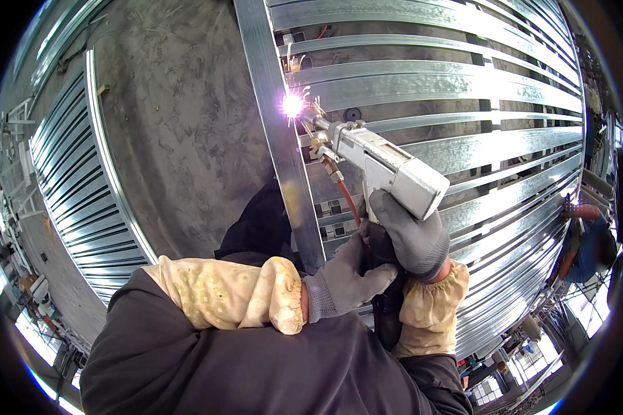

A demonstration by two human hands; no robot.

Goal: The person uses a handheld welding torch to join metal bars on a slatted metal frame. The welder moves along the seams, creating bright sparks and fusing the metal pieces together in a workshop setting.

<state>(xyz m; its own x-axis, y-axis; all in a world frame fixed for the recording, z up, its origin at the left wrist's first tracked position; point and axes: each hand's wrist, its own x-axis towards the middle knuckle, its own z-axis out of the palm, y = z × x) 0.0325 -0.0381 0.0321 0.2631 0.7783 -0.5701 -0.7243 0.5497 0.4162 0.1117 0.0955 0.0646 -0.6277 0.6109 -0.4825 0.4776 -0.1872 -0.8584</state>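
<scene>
Grey floor (180,104); right fingers (389,209) wrapped round white welding gun (379,168), left fingers (354,252) curled round dark hose (387,311).

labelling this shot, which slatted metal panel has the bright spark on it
The large right panel: the bright spark glows on its left rail, ahead of the white torch. The left panel shows none.

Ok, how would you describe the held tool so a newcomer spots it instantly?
Start at the large slatted metal panel on the right and follow its left rail to the bright glow. Just below and right, the right hand grips the white gun-shaped tool; its boxy body stands out from the long shiny slats.
</scene>
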